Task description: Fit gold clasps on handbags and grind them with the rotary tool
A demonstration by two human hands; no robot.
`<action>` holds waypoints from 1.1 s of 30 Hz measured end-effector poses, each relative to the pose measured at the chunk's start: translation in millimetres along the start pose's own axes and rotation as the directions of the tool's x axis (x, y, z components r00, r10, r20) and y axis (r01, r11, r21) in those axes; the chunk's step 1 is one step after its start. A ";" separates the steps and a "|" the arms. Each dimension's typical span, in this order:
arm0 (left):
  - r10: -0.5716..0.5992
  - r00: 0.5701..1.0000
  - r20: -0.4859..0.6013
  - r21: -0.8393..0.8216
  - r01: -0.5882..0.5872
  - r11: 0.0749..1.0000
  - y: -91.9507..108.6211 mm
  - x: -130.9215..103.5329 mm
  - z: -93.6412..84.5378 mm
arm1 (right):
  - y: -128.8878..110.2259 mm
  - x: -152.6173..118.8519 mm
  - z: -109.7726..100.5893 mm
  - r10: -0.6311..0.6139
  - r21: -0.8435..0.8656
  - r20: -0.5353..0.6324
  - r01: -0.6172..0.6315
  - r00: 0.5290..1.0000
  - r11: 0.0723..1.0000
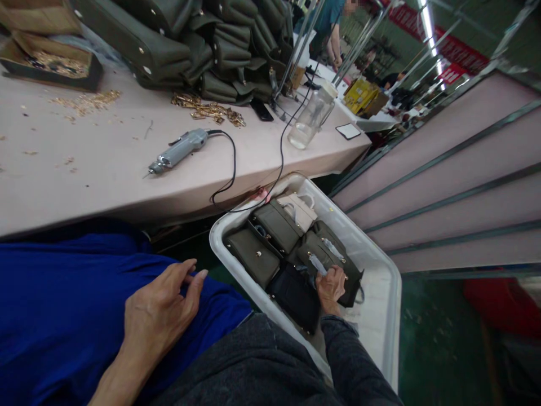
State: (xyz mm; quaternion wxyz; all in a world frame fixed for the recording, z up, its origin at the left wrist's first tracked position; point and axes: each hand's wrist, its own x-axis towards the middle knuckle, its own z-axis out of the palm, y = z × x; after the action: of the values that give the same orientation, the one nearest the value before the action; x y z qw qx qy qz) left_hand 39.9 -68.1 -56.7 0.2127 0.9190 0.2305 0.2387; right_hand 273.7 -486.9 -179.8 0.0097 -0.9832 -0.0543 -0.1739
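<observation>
Right hand: the right hand (331, 290) reaches into the bin with its fingers bent over the near side of an olive handbag (327, 260), beside a handle in whitish wrap; whether the fingers pinch the handle or only rest there, I cannot tell.
Left hand: the left hand (163, 307) hangs above a blue cloth (63, 316), holding nothing, its thumb and forefinger apart and its fingers loosely bent.
Olive handbag: in the right half of the group of bags in the bin, lying with two wrapped handles up.
White bin: the plastic bin (357, 225) stands below the counter's near edge, towards the right; bare floor of it shows at the right.
Other bags in bin: a black bag (296, 299) at the near side, an olive bag with a gold clasp (251, 256) at the left, another olive bag (279, 225) just beyond it, and a cream handbag (298, 207) at the far end.
Counter: the counter (84, 192) has a pale pink cover and carries an electric screwdriver (181, 149) near its edge; the black cord (235, 158) loops over that edge.
Far on counter: a heap of olive bags (169, 51), with gold hardware (209, 110) and a phone (262, 110) before it.
Counter, left: a cardboard box (80, 79) of small gold pieces.
Counter, right: a clear jug (310, 121) and a white card (348, 131).
</observation>
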 end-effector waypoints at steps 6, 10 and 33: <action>-0.006 1.000 0.006 0.038 0.006 0.999 1.1 1.0 1.8 | 2.4 -25.7 4.7 -0.169 0.097 0.070 0.162 0.983 0.982; 0.001 1.000 -0.019 0.019 -0.001 1.000 -0.4 -0.1 4.0 | 24.4 6.4 -6.1 -0.151 0.141 0.051 0.143 0.987 0.980; 0.066 0.978 -0.195 -0.282 -0.121 0.952 -7.5 0.4 -4.6 | -58.8 25.9 18.3 -0.074 -0.055 0.274 0.092 0.959 0.994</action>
State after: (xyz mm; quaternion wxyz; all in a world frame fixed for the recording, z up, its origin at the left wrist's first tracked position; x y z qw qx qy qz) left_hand 35.3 -60.6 -56.7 0.3123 0.8615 0.1675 0.3636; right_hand 297.7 -425.1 -188.2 -0.0380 -0.9944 -0.0905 -0.0394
